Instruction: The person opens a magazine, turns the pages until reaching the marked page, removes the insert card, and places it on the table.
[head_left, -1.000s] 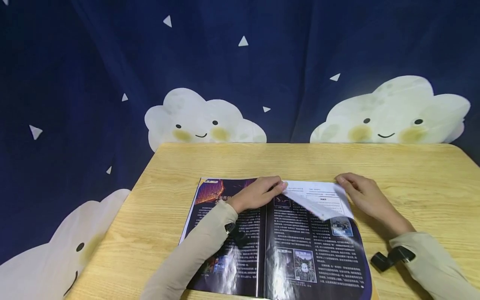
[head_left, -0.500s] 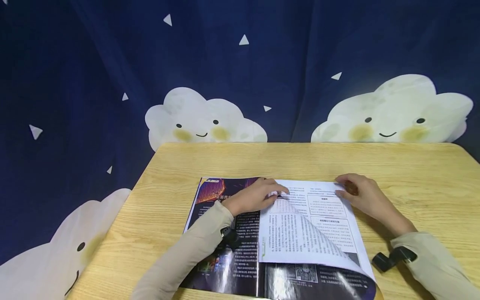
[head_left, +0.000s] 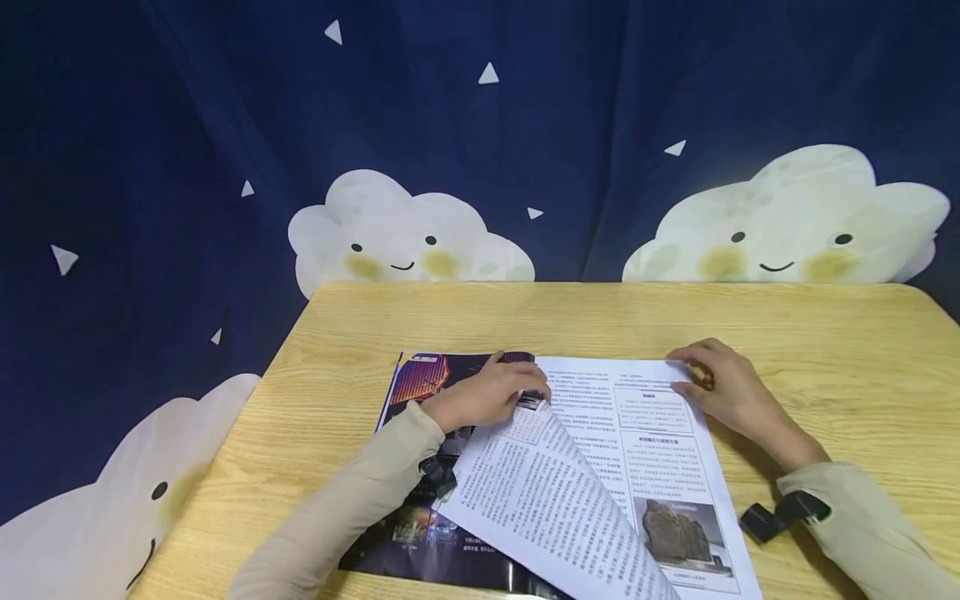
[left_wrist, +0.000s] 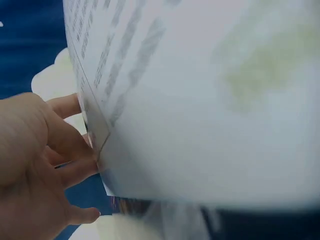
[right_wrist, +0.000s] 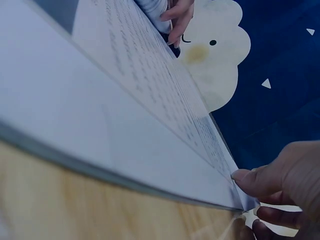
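An open magazine (head_left: 660,417) lies on the wooden table, a dark spread on its left and a white printed page with a rock photo (head_left: 678,533) on its right. My left hand (head_left: 487,393) pinches the top of a white page (head_left: 540,492), which curls up and slants leftward over the dark page (head_left: 450,554). In the left wrist view, that page's edge sits at the fingers of the left hand (left_wrist: 45,155). At the magazine's top right corner is my right hand (head_left: 723,392). Its thumb (right_wrist: 245,176) lies on the page, with the other fingers below the corner.
The wooden table (head_left: 585,317) extends behind and to both sides of the magazine. A dark blue curtain (head_left: 570,125) with smiling clouds hangs behind it. A black strap-on camera (head_left: 783,517) sits at the right wrist, another (head_left: 437,477) at the left.
The left hand has drawn the page leftward across the spine, so it now covers part of the dark left page and uncovers the white page with the rock photo. The right hand stays at the corner.
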